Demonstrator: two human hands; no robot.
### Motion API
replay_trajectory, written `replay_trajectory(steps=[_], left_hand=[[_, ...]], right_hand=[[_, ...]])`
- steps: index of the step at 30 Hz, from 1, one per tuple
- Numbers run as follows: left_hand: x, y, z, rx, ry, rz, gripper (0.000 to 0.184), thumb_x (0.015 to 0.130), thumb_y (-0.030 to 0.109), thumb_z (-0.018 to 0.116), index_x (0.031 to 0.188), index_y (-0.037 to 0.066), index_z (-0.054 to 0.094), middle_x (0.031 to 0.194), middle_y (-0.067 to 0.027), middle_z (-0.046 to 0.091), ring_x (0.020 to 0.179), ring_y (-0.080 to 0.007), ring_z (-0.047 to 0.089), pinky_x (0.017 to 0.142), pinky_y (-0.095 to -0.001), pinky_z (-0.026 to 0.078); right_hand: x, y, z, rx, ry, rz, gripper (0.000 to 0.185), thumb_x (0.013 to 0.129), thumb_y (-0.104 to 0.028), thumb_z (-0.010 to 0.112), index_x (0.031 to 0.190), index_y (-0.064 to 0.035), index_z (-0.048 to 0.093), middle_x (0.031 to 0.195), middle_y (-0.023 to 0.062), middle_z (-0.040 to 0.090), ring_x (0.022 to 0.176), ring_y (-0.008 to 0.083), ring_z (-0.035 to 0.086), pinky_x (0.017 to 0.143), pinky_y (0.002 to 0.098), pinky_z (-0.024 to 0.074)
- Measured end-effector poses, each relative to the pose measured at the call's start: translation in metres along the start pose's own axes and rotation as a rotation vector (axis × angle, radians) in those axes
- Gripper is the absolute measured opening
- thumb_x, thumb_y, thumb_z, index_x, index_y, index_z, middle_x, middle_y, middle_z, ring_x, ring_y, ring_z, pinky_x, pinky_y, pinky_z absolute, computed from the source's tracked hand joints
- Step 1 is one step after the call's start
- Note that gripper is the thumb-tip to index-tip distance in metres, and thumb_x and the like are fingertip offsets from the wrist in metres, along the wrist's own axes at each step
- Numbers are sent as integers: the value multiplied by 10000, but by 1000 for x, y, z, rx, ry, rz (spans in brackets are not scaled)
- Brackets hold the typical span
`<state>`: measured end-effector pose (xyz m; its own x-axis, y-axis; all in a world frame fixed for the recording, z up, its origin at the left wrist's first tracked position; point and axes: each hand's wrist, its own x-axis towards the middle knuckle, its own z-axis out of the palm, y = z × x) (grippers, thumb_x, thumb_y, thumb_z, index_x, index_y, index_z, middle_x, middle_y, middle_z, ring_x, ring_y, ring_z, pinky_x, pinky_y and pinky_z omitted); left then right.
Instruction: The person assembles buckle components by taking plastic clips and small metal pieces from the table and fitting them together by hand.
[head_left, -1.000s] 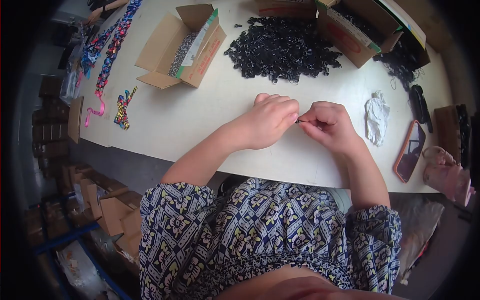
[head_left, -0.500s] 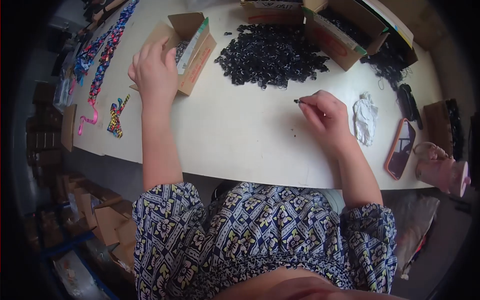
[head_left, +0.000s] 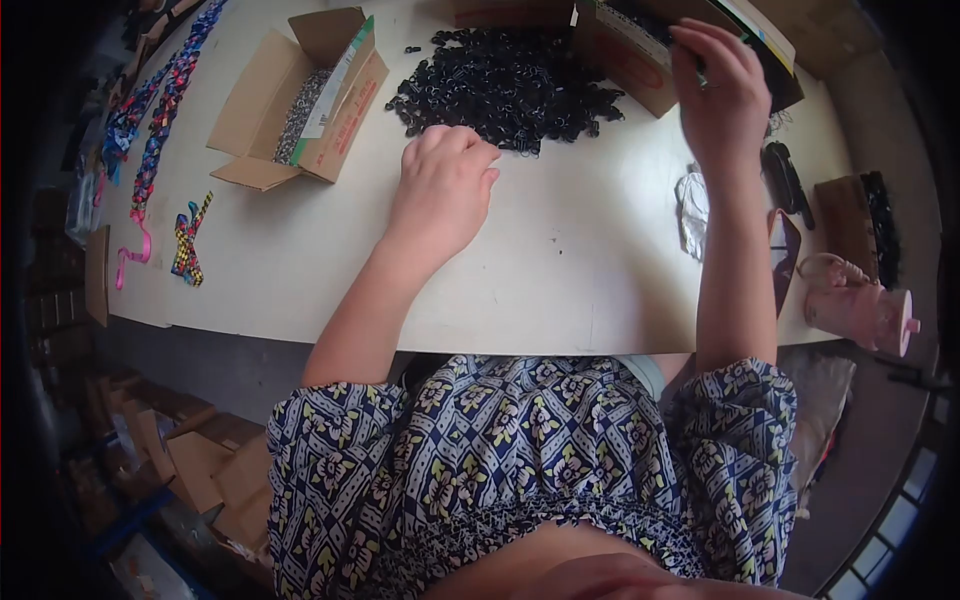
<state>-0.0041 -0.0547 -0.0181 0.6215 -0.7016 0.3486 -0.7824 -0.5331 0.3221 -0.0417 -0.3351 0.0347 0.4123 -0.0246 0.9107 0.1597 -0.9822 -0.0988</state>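
Observation:
A wide heap of small black plastic clips [head_left: 515, 85], some with shiny loops, lies at the back middle of the table. At its near left edge is my left hand [head_left: 443, 190], back up and fingers curled, with the fingertips hidden beneath. My right hand [head_left: 728, 95] is raised over the near side of a cardboard box [head_left: 630, 60] holding dark pieces. Its fingers are bent but apart, and no piece shows clearly between them. Left of the heap stands an open cardboard box [head_left: 345, 130] with small metallic pieces [head_left: 303, 110] inside.
Patterned ribbons [head_left: 165, 130] and a short checkered strap [head_left: 187, 245] lie at the left. On the right are crumpled white paper [head_left: 691, 212], a phone [head_left: 784, 255] partly behind my forearm, a black tool [head_left: 788, 185] and a pink cup [head_left: 860, 312] near the table edge.
My left hand has left the left box and come right to the heap's edge. My right hand, earlier pinching a small black piece above the table, has moved up and right to the box.

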Motion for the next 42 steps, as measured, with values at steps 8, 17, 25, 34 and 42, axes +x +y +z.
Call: replay_trajectory(steps=[8,17,25,34,42], left_hand=[[7,11,6,48,-87,-37,154,843,98,651,987,53,680,1016,-61,608,1028,-258,531,924,-397,406],[9,1,26,-188,196,-12,191,769,70,716,950,38,667,908,-74,636,905,-276,568,814,-375,468],[3,16,24,-446,155,134,243,723,25,739,956,29,675,883,-85,676,834,-264,614,757,-359,481],[-2,17,19,-414,161,179,132,754,14,732,882,17,703,821,-93,694,764,-247,630,734,-341,473],[-3,16,24,-466,214,173,106,766,11,701,869,36,693,816,-82,687,794,-243,632,746,-346,478]], right_hand=[[-71,-63,46,156,-781,164,147,742,-55,670,874,-74,732,880,67,639,921,261,592,782,371,519],[-60,-75,24,381,-802,401,126,813,-55,658,932,-22,684,888,99,655,816,273,627,727,365,514],[-61,-96,-18,745,-899,788,126,868,-51,651,967,25,645,826,133,682,682,188,630,651,303,506],[-81,-93,-19,842,-805,877,105,854,-39,685,935,9,637,746,11,618,670,49,549,606,221,467],[-87,-96,-18,1145,-724,1110,130,844,-43,718,928,-6,625,782,-29,599,691,25,533,622,184,462]])
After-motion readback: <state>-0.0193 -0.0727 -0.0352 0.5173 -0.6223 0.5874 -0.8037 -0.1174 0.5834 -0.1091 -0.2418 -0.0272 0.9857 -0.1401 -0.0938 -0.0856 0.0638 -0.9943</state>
